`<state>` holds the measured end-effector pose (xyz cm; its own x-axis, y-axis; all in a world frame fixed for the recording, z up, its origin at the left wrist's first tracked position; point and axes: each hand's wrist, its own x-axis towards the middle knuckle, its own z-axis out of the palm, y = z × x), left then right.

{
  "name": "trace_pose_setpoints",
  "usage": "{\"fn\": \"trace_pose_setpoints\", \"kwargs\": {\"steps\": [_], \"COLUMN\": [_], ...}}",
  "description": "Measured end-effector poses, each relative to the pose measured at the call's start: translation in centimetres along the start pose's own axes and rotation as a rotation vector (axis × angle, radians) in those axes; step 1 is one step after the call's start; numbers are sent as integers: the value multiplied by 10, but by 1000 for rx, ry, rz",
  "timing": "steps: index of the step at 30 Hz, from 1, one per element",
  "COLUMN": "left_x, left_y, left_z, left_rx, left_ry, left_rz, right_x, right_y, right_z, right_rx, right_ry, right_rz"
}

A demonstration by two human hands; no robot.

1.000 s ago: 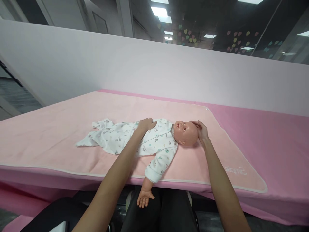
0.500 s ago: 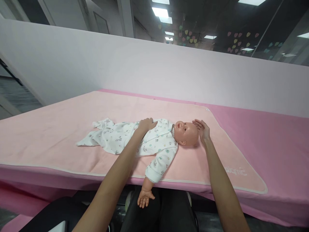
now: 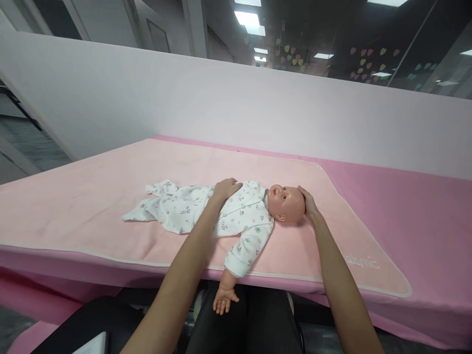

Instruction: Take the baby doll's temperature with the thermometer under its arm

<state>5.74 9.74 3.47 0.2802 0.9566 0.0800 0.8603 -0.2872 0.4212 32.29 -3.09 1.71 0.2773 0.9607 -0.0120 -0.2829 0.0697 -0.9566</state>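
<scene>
A baby doll [image 3: 286, 204] in a white printed sleepsuit [image 3: 236, 214] lies on its back, head to the right. Its near arm hangs over the table edge, with the doll's hand [image 3: 224, 297] above my lap. My left hand [image 3: 225, 189] rests flat on the doll's belly, fingers stretched toward the far side and thumb apart. Against the crown of the doll's head lies my right hand [image 3: 309, 202], open and curved along it; some of its fingers are hidden behind the head.
Beneath the doll is a peach mat [image 3: 92, 196] with a white edge, spread over a pink table cover [image 3: 424, 211]. A white low wall [image 3: 236, 108] with dark glass above it runs behind. My dark-trousered legs [image 3: 247, 324] are under the near edge.
My right hand has moved left and closed in on the crown of the doll's head. My left hand stays on the belly. The view has shifted slightly.
</scene>
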Motion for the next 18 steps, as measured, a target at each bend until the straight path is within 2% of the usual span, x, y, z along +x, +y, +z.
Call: {"fn": "trace_pose_setpoints", "kwargs": {"steps": [2, 4, 5, 7, 9, 10, 12, 14, 18], "left_x": [-1, -8, -13, -25, -38, -43, -49, -49, -38], "left_y": [1, 6, 10, 18, 26, 29, 34, 35, 30], "left_z": [0, -2, -4, -9, -12, -13, -12, -9, -1], "left_rx": [-252, -543, -659, -781, -705, -632, -532, -536, -835], "left_ry": [150, 238, 201, 3, -287, -333, -322, -287, -234], "left_rz": [34, 144, 214, 369, 533, 573, 594, 559, 335], "right_x": [-2, 0, 1, 4, 5, 6, 4, 1, -12], "right_y": [2, 4, 4, 5, 4, 3, 0, -7, -29], "right_z": [3, 1, -1, -4, -6, -6, -5, -2, 19], "right_rx": [-35, -57, -68, -85, -104, -118, -157, -204, -410], "right_ry": [-23, 6, 19, 34, 50, 59, 68, 87, 157], "right_rz": [33, -22, -55, -100, -119, -127, -168, -256, -454]}}
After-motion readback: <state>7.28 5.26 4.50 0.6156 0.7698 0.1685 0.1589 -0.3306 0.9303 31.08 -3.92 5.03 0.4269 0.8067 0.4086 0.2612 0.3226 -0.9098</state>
